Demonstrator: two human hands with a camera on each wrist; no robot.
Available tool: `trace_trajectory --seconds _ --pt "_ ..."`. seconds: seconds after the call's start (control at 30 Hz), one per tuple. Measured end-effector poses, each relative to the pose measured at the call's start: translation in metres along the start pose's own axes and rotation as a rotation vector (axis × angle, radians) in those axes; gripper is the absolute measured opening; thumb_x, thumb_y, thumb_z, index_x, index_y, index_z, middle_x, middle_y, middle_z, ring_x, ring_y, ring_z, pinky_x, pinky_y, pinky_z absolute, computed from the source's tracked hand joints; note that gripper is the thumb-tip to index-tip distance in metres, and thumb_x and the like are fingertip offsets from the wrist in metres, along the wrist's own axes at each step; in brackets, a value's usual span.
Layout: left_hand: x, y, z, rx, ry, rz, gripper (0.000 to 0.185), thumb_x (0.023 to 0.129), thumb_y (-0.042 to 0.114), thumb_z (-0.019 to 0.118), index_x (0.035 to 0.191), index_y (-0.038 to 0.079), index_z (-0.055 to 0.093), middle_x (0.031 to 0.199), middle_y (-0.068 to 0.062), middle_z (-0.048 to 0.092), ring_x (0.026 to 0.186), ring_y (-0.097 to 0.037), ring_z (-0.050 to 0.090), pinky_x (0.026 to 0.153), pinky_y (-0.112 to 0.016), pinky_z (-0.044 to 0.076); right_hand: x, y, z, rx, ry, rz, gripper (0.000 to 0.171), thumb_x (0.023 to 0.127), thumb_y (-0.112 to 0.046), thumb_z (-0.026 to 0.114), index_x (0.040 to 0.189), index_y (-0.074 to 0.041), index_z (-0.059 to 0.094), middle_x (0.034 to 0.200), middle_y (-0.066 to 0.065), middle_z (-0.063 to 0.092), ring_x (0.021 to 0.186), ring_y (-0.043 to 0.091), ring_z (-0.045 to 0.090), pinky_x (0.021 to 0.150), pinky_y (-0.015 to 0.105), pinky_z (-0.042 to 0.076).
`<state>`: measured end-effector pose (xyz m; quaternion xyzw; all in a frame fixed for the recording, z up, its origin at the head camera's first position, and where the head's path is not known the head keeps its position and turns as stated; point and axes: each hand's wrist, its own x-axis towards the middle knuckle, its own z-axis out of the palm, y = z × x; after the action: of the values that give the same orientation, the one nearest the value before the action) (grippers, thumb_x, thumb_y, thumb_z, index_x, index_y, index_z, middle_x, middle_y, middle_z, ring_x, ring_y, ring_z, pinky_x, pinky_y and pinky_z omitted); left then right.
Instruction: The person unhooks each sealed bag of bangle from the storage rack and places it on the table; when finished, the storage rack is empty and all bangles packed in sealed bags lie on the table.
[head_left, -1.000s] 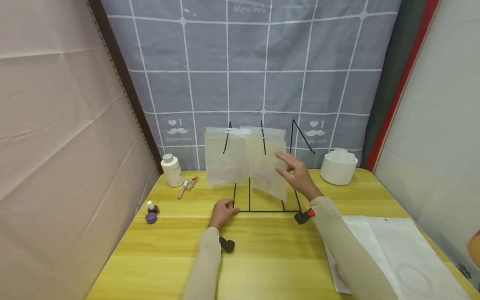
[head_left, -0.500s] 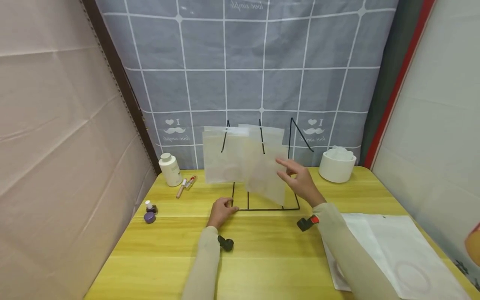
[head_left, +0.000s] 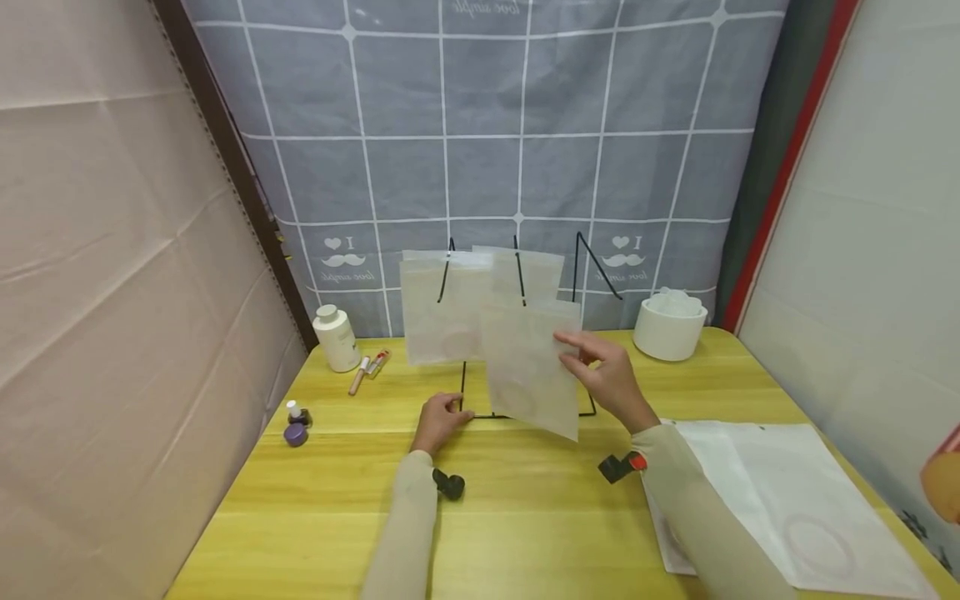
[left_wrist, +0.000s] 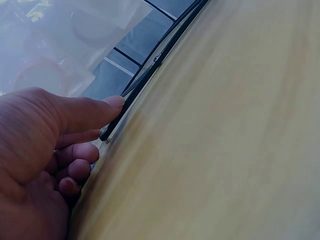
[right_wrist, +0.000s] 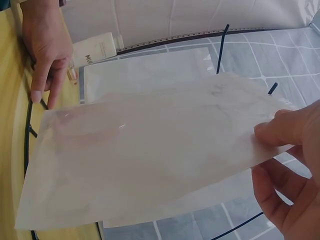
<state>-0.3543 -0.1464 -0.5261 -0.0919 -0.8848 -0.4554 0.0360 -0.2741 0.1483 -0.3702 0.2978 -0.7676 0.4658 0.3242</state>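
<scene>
A black wire rack stands at the back of the table, with several prongs rising from its base. My left hand pinches the front left corner of its base rod between thumb and index finger. My right hand pinches the right edge of a flat, translucent white bag, thumb in front and fingers behind. That bag hangs before the rack, its top edge below the middle prong's tip. Similar white bags hang on the left prong and the middle prong behind it.
A white bottle, two small tubes and a small bottle with a purple lid sit at left. A white round container is at back right. Larger white bags lie at right, under my right forearm.
The right hand has drawn the front bag down and toward me, off the middle prong; it now hangs lower, apart from those behind. The left hand keeps its grip on the rack.
</scene>
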Motion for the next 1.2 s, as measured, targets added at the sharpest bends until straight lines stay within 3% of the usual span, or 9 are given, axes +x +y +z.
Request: trace_trajectory --seconds 0.23,0.4,0.53,0.6,0.67,0.77,0.87,1.0,1.2 --pt "0.001 -0.002 0.000 0.013 0.001 0.002 0.045 0.088 0.013 0.079 0.127 -0.006 0.067 0.079 -0.006 0.053 0.068 -0.017 0.045 0.068 -0.034 0.042 0.001 -0.016 -0.007 -0.003 0.031 -0.049 0.029 0.077 0.021 0.073 0.105 0.010 0.075 0.100 0.022 0.074 0.072 0.026 0.066 0.064 0.019 0.051" --pt "0.002 0.000 0.002 0.019 0.009 0.018 0.045 0.088 0.014 0.079 0.126 -0.006 0.067 0.079 -0.007 0.054 0.069 -0.018 0.045 0.069 -0.034 0.043 -0.011 -0.019 -0.019 0.022 0.020 -0.082 0.031 0.074 0.024 0.073 0.102 0.010 0.075 0.097 0.021 0.074 0.079 0.014 0.067 0.067 0.014 0.050" --pt "0.001 0.001 0.002 0.005 0.001 0.033 0.045 0.089 0.015 0.078 0.126 -0.007 0.067 0.079 -0.007 0.055 0.069 -0.018 0.046 0.068 -0.034 0.042 -0.035 -0.016 -0.042 0.122 -0.038 -0.028 0.035 0.074 0.024 0.073 0.105 0.008 0.075 0.104 0.008 0.076 0.086 0.003 0.065 0.071 0.013 0.050" --pt "-0.001 0.002 0.001 0.000 -0.005 0.022 0.045 0.089 0.015 0.078 0.127 -0.007 0.067 0.079 -0.007 0.055 0.069 -0.018 0.046 0.068 -0.035 0.042 -0.050 -0.017 -0.056 0.202 -0.077 0.103 0.034 0.078 0.020 0.073 0.110 0.007 0.075 0.108 0.000 0.075 0.087 0.001 0.065 0.071 0.015 0.051" --pt "-0.002 0.002 -0.001 0.001 -0.007 0.009 0.046 0.088 0.015 0.079 0.127 -0.006 0.066 0.079 -0.006 0.054 0.069 -0.018 0.045 0.068 -0.034 0.041 -0.064 -0.015 -0.069 0.259 -0.112 0.318 0.031 0.084 0.010 0.074 0.115 0.004 0.074 0.108 -0.006 0.075 0.084 0.004 0.065 0.070 0.018 0.052" --pt "-0.002 0.003 -0.004 -0.007 -0.006 0.000 0.046 0.089 0.014 0.078 0.129 -0.006 0.066 0.079 -0.007 0.053 0.068 -0.019 0.045 0.067 -0.035 0.041 -0.081 0.000 -0.081 0.307 -0.175 0.712 0.037 0.090 -0.013 0.077 0.125 -0.004 0.072 0.114 -0.005 0.073 0.089 0.008 0.067 0.076 0.027 0.057" --pt "0.000 0.004 -0.007 -0.011 0.001 0.011 0.046 0.089 0.014 0.078 0.129 -0.006 0.065 0.079 -0.008 0.053 0.067 -0.019 0.044 0.067 -0.035 0.041 -0.097 0.032 -0.083 0.251 -0.270 0.950 0.047 0.090 -0.027 0.077 0.132 -0.009 0.068 0.130 0.006 0.068 0.104 0.010 0.064 0.087 0.033 0.055" --pt "0.002 0.004 -0.008 -0.027 0.004 0.016 0.046 0.089 0.014 0.078 0.128 -0.006 0.066 0.079 -0.007 0.053 0.067 -0.019 0.044 0.068 -0.035 0.040 -0.119 0.073 -0.078 0.146 -0.368 1.007 0.051 0.090 -0.026 0.078 0.134 -0.003 0.065 0.144 0.019 0.056 0.115 0.013 0.061 0.091 0.032 0.052" --pt "-0.002 0.003 -0.005 -0.037 -0.027 -0.005 0.048 0.089 0.015 0.078 0.130 -0.006 0.065 0.080 -0.007 0.052 0.068 -0.019 0.044 0.068 -0.035 0.041 -0.136 0.094 -0.072 0.054 -0.410 1.013 0.046 0.085 -0.019 0.081 0.126 -0.001 0.070 0.136 0.021 0.061 0.111 0.017 0.060 0.079 0.026 0.053"
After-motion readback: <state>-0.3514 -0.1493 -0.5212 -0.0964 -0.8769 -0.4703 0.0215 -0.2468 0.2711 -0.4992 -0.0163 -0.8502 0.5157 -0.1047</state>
